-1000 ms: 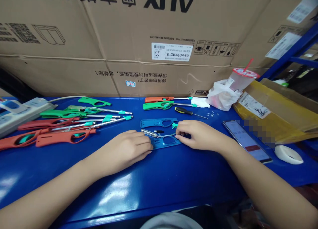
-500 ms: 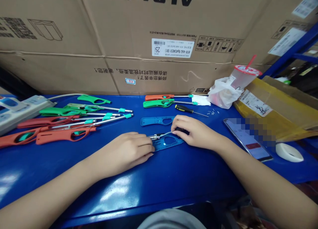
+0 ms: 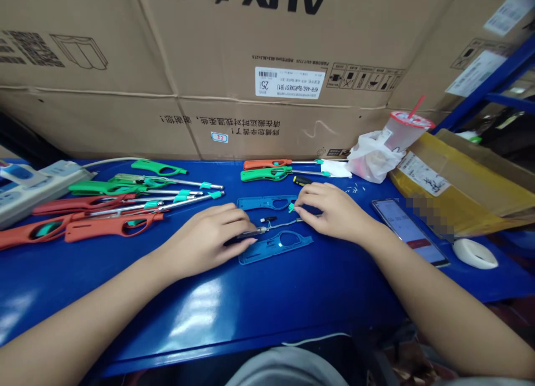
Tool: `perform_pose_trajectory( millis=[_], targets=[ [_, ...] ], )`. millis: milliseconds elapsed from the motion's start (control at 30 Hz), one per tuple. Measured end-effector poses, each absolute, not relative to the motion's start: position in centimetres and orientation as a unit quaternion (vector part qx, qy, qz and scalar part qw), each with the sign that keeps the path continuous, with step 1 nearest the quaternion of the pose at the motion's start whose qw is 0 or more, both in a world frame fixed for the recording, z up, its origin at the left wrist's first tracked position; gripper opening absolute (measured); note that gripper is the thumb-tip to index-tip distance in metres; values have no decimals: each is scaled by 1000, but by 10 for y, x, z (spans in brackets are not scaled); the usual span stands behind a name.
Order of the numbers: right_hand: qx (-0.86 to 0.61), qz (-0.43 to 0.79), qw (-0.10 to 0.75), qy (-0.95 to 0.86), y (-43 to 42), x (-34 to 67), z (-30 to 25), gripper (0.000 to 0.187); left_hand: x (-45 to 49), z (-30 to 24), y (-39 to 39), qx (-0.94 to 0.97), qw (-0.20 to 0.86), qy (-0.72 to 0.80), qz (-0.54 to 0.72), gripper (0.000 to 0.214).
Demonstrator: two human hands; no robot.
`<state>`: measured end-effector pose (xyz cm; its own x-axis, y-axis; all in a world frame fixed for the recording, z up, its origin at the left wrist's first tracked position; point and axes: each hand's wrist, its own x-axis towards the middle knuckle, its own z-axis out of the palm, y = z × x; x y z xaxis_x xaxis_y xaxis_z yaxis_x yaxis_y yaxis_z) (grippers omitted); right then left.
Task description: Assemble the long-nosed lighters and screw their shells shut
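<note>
Two blue plastic lighter shell halves lie on the blue table: one near me and one farther back. Between them lies a metal lighter tube with a thin wire. My left hand rests palm down, its fingers closed over the left end of the tube. My right hand pinches a small teal part at the right end of the far shell, fingers curled together.
Several orange and green long lighters lie at left, two more at the back by a black-handled screwdriver. A phone, tape roll, cup in a bag, power strip and cardboard boxes surround the work area.
The tube and wire came off the near shell and now lie between the shells. My right hand moved back to the far shell; my left hand shifted slightly up with the tube.
</note>
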<state>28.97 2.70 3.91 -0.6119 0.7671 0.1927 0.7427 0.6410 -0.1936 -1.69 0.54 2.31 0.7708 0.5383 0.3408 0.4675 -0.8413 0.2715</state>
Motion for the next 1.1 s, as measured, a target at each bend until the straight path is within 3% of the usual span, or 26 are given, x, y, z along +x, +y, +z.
perform_pose_trajectory(
  millis=[267, 633, 733, 967, 1100],
  targets=[
    [-519, 38, 53, -852, 35, 278, 56, 9, -25, 16, 15, 915, 101, 335, 202, 26],
    [-528, 157, 151, -821, 43, 277, 27, 16, -28, 11, 16, 928, 57, 295, 219, 22],
    [-524, 155, 155, -823, 43, 274, 27, 6, -27, 9, 13, 923, 53, 305, 227, 19],
    [-522, 96, 171, -830, 40, 275, 22, 17, -20, -1, 6, 879, 135, 373, 264, 21],
    [-454, 99, 172, -869, 38, 279, 24, 18, -17, 4, 2, 887, 151, 335, 280, 17]
  ],
)
